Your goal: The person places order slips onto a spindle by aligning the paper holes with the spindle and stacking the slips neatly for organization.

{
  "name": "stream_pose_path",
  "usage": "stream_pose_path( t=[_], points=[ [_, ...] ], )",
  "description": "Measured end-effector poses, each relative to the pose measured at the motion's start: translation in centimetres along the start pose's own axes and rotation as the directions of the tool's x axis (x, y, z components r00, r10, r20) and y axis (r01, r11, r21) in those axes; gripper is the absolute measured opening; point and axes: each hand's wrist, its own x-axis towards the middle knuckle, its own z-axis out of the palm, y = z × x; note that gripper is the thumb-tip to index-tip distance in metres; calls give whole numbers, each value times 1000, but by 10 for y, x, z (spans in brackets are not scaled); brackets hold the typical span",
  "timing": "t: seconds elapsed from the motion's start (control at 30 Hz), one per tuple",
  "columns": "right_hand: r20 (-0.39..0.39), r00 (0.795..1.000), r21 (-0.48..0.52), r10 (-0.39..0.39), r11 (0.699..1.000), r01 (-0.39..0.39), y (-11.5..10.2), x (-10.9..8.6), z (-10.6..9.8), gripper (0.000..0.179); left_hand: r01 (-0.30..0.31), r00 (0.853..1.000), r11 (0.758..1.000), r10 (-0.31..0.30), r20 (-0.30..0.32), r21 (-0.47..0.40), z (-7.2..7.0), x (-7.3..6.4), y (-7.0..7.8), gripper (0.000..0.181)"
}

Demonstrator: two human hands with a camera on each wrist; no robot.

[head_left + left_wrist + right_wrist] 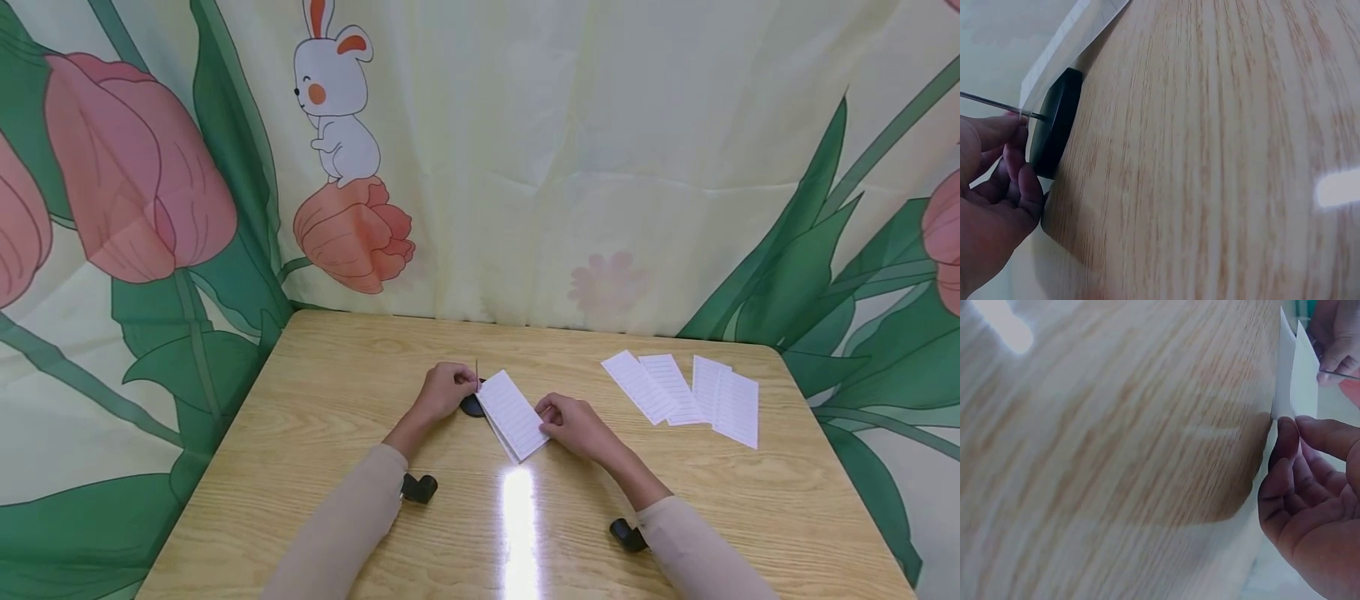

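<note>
1. Paper (pixel 513 412), pinched at its right edge by the right grip (pixel 573 421) and at its far-left corner by the left grip (pixel 447 390), beside the rod (pixel 988 101) above the black base (pixel 1059 125)
2. Probably light, limp, easily creased; best held gently by edges
3. Rightward, loose sheets (pixel 738 408) overlap on the desk (pixel 555 533)

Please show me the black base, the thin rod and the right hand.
Black base (pixel 1060 127): left wrist view, its middle.
Thin rod (pixel 990 102): left wrist view, its bare shaft.
Right hand (pixel 576 423): head view, its back.
</note>
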Motion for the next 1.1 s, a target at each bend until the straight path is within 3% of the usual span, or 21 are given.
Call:
stream_pose_path(
  t=[0.47, 0.73, 0.9, 1.1],
  points=[
    [-19, 1000, -60, -11, 998, 10, 1, -4, -6, 15, -1, 1000, 1000, 1, -1, 25, -3, -2, 2, 4],
    [-65, 998, -50, -16, 999, 13, 18, -15, -22, 17, -69, 997, 996, 72, -38, 60, -10, -11, 2, 6],
    [-98, 994, -29, 37, 999, -40, 31, -23, -38, 21, -78, 996, 993, 81, -31, 93, -10, -17, 1, 20],
    [-174, 982, -3, 69, 997, -71, 54, -38, -60, 31, -80, 996, 991, 76, 34, 108, -10, -24, -3, 44]
  ],
)
